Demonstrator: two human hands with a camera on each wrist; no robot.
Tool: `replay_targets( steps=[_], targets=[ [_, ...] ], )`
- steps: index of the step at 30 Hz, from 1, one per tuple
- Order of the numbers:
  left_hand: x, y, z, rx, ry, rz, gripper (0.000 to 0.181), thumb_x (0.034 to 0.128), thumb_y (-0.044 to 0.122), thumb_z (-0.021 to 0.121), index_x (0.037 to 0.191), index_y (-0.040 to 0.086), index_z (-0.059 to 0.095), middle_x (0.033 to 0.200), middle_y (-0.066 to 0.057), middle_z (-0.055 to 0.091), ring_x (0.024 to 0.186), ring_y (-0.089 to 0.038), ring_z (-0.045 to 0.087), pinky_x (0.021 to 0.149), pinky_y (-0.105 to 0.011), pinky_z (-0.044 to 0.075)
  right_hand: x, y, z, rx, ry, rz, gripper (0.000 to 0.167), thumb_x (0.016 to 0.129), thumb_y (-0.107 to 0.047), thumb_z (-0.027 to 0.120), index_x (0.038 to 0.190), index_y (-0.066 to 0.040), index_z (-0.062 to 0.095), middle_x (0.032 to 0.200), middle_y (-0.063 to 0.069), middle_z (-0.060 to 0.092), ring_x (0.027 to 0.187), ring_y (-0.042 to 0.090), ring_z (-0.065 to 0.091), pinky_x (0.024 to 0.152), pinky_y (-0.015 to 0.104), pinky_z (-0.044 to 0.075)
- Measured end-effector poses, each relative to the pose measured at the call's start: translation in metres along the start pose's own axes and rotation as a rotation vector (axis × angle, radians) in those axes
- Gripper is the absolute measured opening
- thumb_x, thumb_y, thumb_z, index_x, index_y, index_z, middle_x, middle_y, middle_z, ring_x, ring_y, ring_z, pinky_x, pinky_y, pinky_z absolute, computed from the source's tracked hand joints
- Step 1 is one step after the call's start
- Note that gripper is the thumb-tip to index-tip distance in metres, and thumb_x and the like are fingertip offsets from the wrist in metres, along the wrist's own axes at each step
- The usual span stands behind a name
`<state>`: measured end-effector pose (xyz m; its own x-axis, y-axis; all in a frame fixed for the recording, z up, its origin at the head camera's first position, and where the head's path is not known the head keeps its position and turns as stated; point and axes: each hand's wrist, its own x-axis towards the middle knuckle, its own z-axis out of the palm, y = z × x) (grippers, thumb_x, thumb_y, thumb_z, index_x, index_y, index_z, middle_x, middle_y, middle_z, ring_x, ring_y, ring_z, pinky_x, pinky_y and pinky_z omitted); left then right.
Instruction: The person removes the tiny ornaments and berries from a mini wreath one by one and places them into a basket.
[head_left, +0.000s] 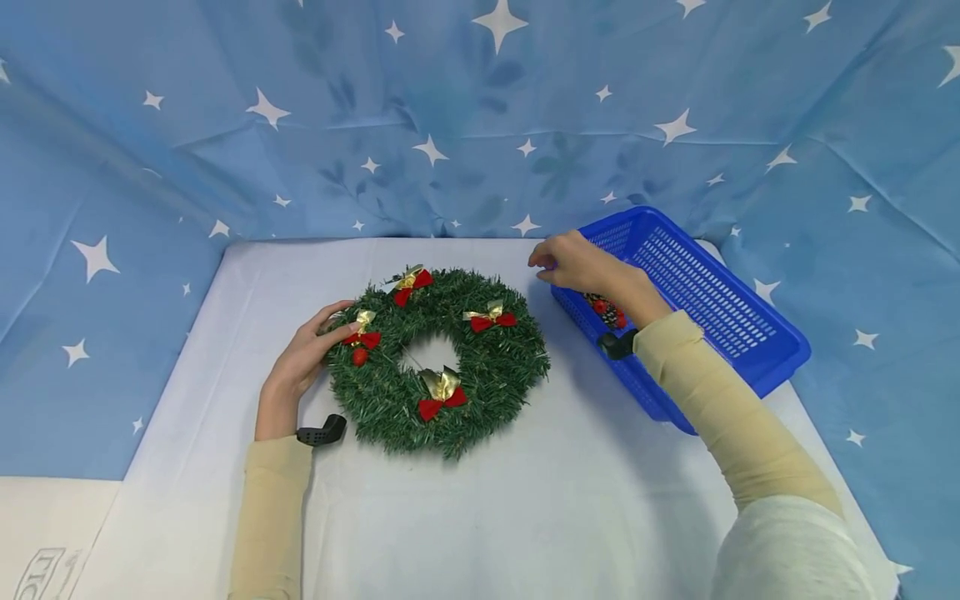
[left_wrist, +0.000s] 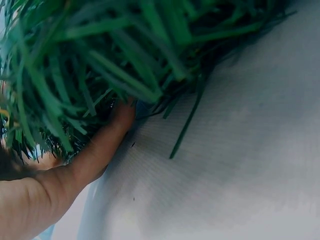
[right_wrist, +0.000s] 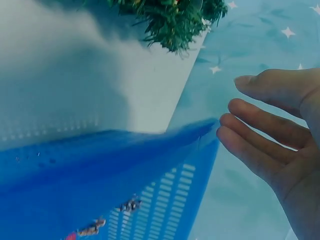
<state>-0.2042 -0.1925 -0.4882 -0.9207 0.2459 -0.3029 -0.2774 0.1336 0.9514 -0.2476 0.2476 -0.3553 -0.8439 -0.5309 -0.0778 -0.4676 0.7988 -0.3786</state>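
Observation:
A green tinsel wreath [head_left: 498, 379] lies on the white table, decorated with several red-and-gold bows and one red ball [head_left: 360, 357]. My left hand [head_left: 306, 350] grips its left edge beside the left bow [head_left: 363, 337]; in the left wrist view a digit [left_wrist: 97, 155] reaches under the green strands [left_wrist: 115, 60]. Over the near-left rim of a blue plastic basket [head_left: 697, 275] hovers my right hand [head_left: 581, 265]. Its fingers are loosely bent, and the right wrist view shows nothing between the thumb [right_wrist: 272, 87] and the fingers. Pinecones with red berries [head_left: 606, 310] lie in the basket, partly hidden by the right arm.
The basket stands at the table's right side, angled, with slotted walls. Behind and on both sides hangs a blue cloth [head_left: 450, 125] with white stars. A pale printed surface [head_left: 48, 542] shows at the lower left.

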Motion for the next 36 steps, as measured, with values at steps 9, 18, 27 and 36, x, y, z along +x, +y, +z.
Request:
replay_targets(
  steps=[9,18,27,36],
  targets=[
    [-0.001,0.000,0.000,-0.012,-0.002,0.010,0.072,0.1005,0.034,0.069,0.162,0.023,0.034,0.173,-0.014,-0.002,0.159,-0.038,-0.006,0.121,-0.074,0.003,0.017,-0.021,0.014,0.003,-0.038,-0.073,0.023,0.095,0.000,0.069,0.118,0.003,0.074,0.117,0.019,0.073,0.107,0.036,0.069,0.093,0.046,0.058],
    [-0.003,0.000,0.000,-0.028,-0.010,0.024,0.071,0.1012,0.033,0.068,0.162,0.022,0.034,0.173,-0.014,-0.003,0.159,-0.037,-0.006,0.123,-0.071,0.004,0.029,-0.046,0.026,0.005,-0.064,-0.143,0.025,0.097,-0.001,0.068,0.120,0.003,0.073,0.120,0.021,0.071,0.110,0.035,0.068,0.094,0.046,0.058],
    [-0.001,0.002,0.002,-0.016,0.001,0.023,0.070,0.1004,0.034,0.069,0.161,0.022,0.036,0.173,-0.014,-0.001,0.160,-0.036,-0.005,0.122,-0.072,0.005,0.029,-0.063,0.038,0.025,-0.079,-0.175,0.026,0.095,-0.001,0.071,0.121,0.002,0.073,0.121,0.017,0.071,0.111,0.031,0.069,0.095,0.043,0.058],
    [-0.001,0.001,0.001,-0.010,0.007,0.012,0.071,0.0995,0.036,0.070,0.161,0.023,0.038,0.173,-0.013,-0.002,0.159,-0.037,-0.006,0.122,-0.073,0.004,0.030,-0.079,0.049,0.023,-0.091,-0.237,0.026,0.095,-0.003,0.071,0.121,0.002,0.073,0.121,0.017,0.071,0.113,0.031,0.069,0.096,0.042,0.058]
  ],
)
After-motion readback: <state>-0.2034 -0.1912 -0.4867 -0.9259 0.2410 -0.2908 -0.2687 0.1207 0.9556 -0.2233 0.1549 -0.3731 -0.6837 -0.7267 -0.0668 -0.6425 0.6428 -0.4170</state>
